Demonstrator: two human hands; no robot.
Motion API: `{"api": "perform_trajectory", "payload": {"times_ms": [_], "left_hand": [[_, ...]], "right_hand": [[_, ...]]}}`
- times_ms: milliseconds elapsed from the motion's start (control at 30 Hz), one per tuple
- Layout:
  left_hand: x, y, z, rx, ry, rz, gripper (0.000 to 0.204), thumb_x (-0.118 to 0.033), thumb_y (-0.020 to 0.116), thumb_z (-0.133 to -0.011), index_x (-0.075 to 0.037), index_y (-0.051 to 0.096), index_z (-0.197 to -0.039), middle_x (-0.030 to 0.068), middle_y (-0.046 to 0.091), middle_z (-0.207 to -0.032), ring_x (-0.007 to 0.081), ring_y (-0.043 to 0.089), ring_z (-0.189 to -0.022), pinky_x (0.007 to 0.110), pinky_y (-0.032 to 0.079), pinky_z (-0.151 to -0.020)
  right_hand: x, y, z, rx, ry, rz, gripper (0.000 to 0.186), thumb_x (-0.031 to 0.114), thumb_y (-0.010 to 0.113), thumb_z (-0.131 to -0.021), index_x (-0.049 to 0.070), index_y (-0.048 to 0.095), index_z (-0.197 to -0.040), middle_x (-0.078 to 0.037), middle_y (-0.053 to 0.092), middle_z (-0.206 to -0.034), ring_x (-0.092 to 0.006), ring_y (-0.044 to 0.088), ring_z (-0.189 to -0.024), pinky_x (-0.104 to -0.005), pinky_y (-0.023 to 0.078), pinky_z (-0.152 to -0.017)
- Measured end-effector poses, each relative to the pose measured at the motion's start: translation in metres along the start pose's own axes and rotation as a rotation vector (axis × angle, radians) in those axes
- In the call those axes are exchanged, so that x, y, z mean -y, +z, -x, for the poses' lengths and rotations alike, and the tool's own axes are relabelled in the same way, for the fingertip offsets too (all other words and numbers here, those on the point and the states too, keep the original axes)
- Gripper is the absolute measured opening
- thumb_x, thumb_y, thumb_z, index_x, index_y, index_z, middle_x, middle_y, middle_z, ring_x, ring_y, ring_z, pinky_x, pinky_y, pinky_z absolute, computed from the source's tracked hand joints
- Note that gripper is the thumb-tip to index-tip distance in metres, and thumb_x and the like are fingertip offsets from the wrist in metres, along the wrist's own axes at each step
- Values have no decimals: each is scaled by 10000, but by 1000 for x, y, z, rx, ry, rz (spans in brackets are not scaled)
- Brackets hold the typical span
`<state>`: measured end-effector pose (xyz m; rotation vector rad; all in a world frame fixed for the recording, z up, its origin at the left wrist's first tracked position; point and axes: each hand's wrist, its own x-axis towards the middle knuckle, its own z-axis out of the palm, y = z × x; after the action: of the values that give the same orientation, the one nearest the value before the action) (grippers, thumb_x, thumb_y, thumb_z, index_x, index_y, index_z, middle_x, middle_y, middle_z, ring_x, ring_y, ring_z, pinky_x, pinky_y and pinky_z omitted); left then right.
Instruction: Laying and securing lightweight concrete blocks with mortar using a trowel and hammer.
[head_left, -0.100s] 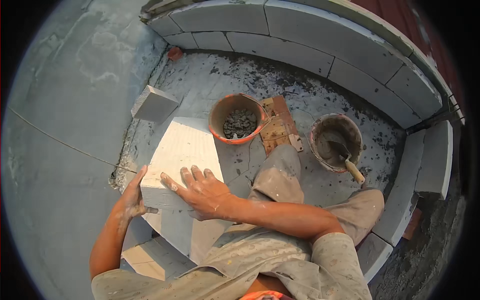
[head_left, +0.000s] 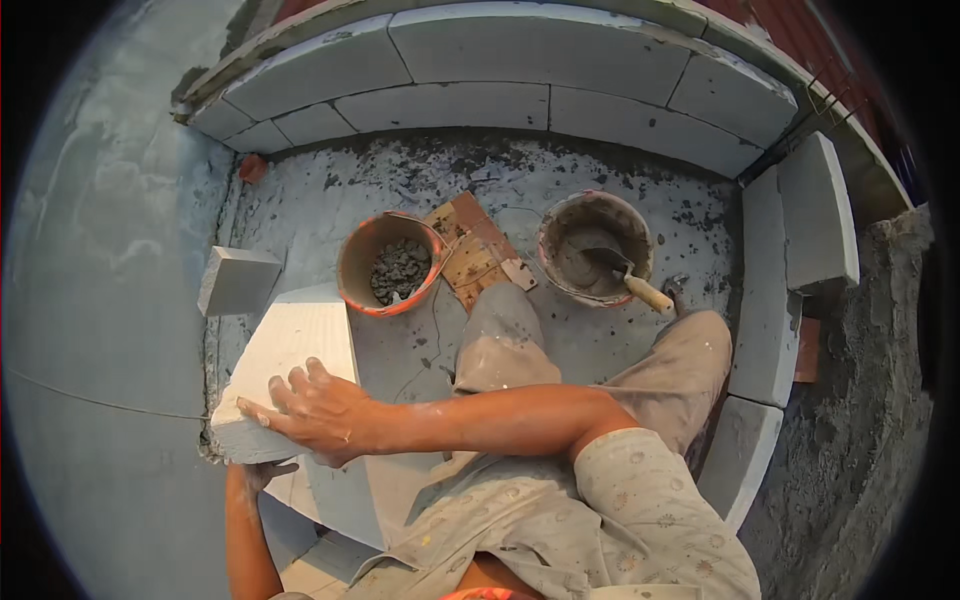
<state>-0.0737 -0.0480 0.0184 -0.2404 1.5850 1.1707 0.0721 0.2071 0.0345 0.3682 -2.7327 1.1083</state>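
A big white block is to the left of the orange bucket and closer to the person. The right hand lies on top of the block with its fingers spread. The left hand is at the block's near end, mostly hidden under it, so I cannot tell how its fingers are. A small block stands left of the bucket. Gray lumps sit inside the bucket. Just right of it lies a brown board. Farther right is a dirty pail with a trowel in gray mud. Behind the bucket is a block wall.
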Motion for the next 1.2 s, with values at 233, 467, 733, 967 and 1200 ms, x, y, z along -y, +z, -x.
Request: {"api": "perform_trajectory", "payload": {"times_ms": [233,467,733,967,1200], "left_hand": [[21,85,-134,-541,1331,-445,474,-348,433,-989,-181,339,-1423,120,507,-1296,274,528,-1167,445,466,-995],[-7,147,-162,-255,1349,-196,528,-409,405,-985,-154,305,-1436,119,455,-1350,273,470,-1224,434,409,-1038],[23,80,-91,-421,1258,84,600,-479,373,-979,-124,266,-1452,118,395,-1412,271,405,-1290,423,344,-1087],[49,57,-38,-494,1216,377,670,-540,345,-975,-98,232,-1465,118,343,-1466,269,348,-1348,412,287,-1130],[7,77,-1,52,1329,-16,991,-769,203,-863,42,322,-1420,224,408,-1425,324,385,-1339,451,301,-1114]], "right_hand": [[12,65,-8,-428,-137,230,529,225,561,-795,117,491,-1309,-214,575,-941,-325,593,-791,-429,471,-612],[-4,55,37,-273,-311,306,451,242,613,-738,106,573,-1166,-150,585,-845,-297,606,-742,-428,461,-646],[30,-11,67,-211,-306,132,678,217,737,-618,128,547,-1262,-130,591,-879,-282,622,-767,-398,475,-650],[24,-35,14,-221,-248,123,930,211,811,-477,55,492,-1337,-153,606,-979,-287,639,-844,-360,503,-664],[21,-39,63,-79,-164,96,882,203,791,-535,105,487,-1357,-166,592,-1041,-306,633,-883,-355,508,-720]]}}
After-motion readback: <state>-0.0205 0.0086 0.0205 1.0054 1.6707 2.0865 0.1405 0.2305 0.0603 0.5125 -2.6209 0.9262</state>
